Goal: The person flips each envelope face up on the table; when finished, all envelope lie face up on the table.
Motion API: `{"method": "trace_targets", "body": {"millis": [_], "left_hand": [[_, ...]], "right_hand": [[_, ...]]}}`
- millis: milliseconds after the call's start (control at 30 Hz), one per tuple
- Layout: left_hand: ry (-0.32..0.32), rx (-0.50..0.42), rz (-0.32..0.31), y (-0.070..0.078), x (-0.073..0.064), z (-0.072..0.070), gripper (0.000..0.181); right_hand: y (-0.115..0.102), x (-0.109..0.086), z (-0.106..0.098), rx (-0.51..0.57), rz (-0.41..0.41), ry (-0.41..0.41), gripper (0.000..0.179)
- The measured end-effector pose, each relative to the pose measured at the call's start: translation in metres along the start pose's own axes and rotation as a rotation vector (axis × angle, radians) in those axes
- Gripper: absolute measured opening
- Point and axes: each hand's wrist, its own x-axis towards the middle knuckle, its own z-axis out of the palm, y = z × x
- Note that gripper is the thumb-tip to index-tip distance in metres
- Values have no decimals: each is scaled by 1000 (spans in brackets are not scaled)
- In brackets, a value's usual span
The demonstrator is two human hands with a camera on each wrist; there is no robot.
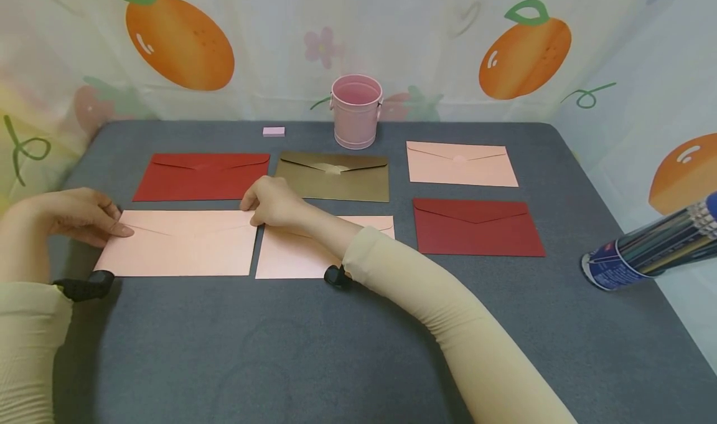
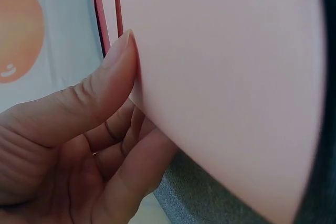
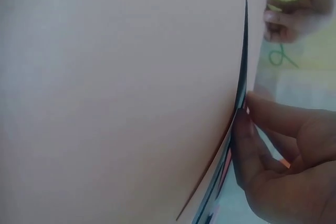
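A pale pink envelope lies at the front left of the table, its left end slightly raised. My left hand pinches it by the left edge; in the left wrist view the thumb is on top and fingers are beneath. At its upper right corner my right hand pinches the edge between thumb and finger, which the right wrist view also shows. Under the right forearm lies a second pink envelope, partly hidden. Behind the hands are a red envelope and a gold envelope.
On the right are another pink envelope and a dark red envelope. A pink bucket stands at the back, near a small pink block. A blue holder full of pencils stands at the right edge.
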Motion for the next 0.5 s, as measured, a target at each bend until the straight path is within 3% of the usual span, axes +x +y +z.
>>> {"method": "trace_targets", "body": {"millis": [300,500], "left_hand": [[-43,-10,-18,9,-2,1,32],[-50,-14,-28,14,-5,1,34]], "right_hand": [[1,-3,0,-23,-22,20,31],[1,-4,0,-51,-52,27,33]]}}
